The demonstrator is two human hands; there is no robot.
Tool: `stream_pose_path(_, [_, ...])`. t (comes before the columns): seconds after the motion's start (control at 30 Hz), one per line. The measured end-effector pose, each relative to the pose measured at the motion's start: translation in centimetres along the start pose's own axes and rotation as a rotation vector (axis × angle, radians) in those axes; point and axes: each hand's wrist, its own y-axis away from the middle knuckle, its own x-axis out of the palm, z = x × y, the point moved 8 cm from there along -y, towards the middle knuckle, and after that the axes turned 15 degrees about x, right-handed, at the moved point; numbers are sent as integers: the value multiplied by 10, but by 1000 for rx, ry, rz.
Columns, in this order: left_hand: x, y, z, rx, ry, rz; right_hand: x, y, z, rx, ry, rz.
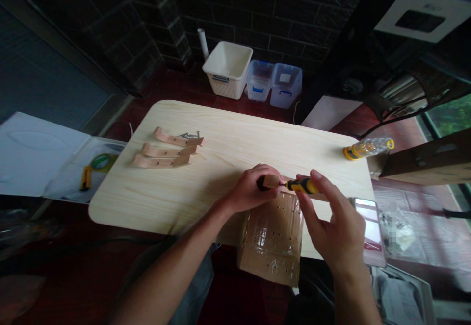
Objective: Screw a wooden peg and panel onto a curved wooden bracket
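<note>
My left hand is closed around a wooden piece, its pale end showing between the fingers, near the far end of the cardboard. In my right hand is a yellow and black screwdriver, gripped by its handle between thumb and fingers. The screwdriver's tip points left and meets the wooden piece; any screw there is too small to make out. The cardboard, covered in shiny tape and dotted with small holes, overhangs the table's near edge. Three curved wooden hooks lie at the table's left, beside several loose screws.
A clear, yellow-capped container lies at the right end of the pale wooden table. A phone rests by the right edge. An open plastic box sits at the left. Bins stand on the floor beyond.
</note>
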Motion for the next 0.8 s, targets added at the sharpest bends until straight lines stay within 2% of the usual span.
stream_pose_path(0.4, [0, 1, 1, -28, -13, 15, 2, 2, -4, -17, -47, -71])
stream_pose_path(0.57, [0, 1, -1, -17, -12, 9, 4, 1, -2, -30, -31, -48])
stream_pose_path(0.8, [-1, 0, -4, -39, -13, 15, 2, 2, -5, -66, -67, -112])
